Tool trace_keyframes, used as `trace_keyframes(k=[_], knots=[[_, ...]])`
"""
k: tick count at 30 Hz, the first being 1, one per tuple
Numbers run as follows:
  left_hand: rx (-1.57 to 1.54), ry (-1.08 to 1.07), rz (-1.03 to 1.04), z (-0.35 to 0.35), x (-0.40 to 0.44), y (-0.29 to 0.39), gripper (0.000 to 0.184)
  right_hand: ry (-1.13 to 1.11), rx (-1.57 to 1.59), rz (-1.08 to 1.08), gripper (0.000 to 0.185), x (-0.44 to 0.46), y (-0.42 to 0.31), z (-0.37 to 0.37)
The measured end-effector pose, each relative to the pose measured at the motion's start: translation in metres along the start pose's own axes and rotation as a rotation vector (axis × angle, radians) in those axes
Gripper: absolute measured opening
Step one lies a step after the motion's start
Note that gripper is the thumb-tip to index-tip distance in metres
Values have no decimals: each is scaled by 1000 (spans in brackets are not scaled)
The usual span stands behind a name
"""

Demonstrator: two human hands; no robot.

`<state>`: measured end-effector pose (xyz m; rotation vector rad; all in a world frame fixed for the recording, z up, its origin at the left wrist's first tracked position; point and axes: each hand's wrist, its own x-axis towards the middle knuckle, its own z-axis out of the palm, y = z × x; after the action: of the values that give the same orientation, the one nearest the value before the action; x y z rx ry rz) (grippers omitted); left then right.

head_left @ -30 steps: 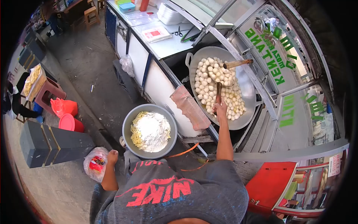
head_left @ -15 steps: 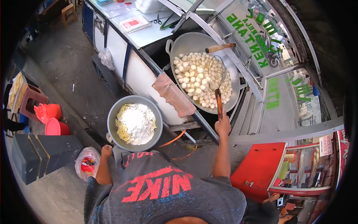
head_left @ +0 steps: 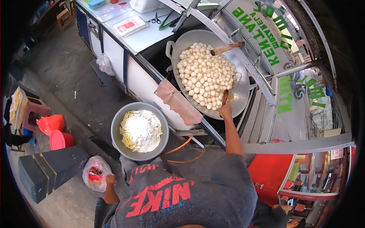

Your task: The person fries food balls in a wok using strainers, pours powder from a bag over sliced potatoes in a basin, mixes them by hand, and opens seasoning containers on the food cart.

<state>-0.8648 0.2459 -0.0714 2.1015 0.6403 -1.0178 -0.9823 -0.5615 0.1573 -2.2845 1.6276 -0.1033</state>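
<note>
My right hand (head_left: pixel 225 111) is closed round the wooden handle of a wire skimmer (head_left: pixel 225 97). The skimmer's wire basket sits low in a large metal wok (head_left: pixel 244 100), partly hidden at the right side of many pale round balls (head_left: pixel 205 72) in liquid. Down at my side, my left hand (head_left: pixel 110 179) is curled shut beside a clear plastic bag (head_left: pixel 99 185) with red things inside; I see nothing in its fingers. In front of my body stands a grey basin (head_left: pixel 165 131) containing white powder (head_left: pixel 143 129) over yellowish sticks (head_left: pixel 128 141).
Another wooden handle (head_left: pixel 227 48) juts over the wok. A pinkish cloth (head_left: pixel 176 100) hangs on the cart's edge. Scissors (head_left: pixel 155 18) and a packet (head_left: pixel 130 26) lie on the counter (head_left: pixel 146 41). Red containers (head_left: pixel 61 140) stand left. Another person's hand (head_left: pixel 292 223) shows lower right.
My right hand has lowered the skimmer's basket from above the balls to the wok's right side, tilting the handle. My left hand has moved back from near the basin to beside the bag.
</note>
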Motion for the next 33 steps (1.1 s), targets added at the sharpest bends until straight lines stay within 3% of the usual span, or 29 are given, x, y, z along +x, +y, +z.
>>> trace_keyframes(k=[3,6,9,13,16,17,19,21,23,25,28,33], knots=[[83,-2,81,4,-24,10,22,-86,561,138,57,76,-26,108],[133,-23,161,2,-17,20,24,-300,1140,139,25,76,-92,97],[143,20,211,6,-15,46,25,-297,1300,101,18,54,-125,57],[14,67,426,9,15,63,23,-335,1202,-81,21,27,-100,26],[-11,82,485,20,26,77,25,-262,1074,-252,33,-19,-76,17],[-2,85,499,23,30,82,27,-259,1047,-283,51,-42,-74,8],[51,37,483,26,34,87,26,-174,989,-235,64,-77,-75,-1],[88,1,479,32,39,96,25,-134,747,-208,70,-100,-73,-14],[105,-14,472,36,41,98,25,56,458,-311,76,-101,-48,-5],[99,2,487,39,37,101,25,66,252,-237,77,-160,-71,-55],[112,-8,485,45,45,98,25,115,-76,-224,74,-187,-33,-64],[178,-20,551,41,85,49,23,272,-406,-152,70,-151,28,-99]])
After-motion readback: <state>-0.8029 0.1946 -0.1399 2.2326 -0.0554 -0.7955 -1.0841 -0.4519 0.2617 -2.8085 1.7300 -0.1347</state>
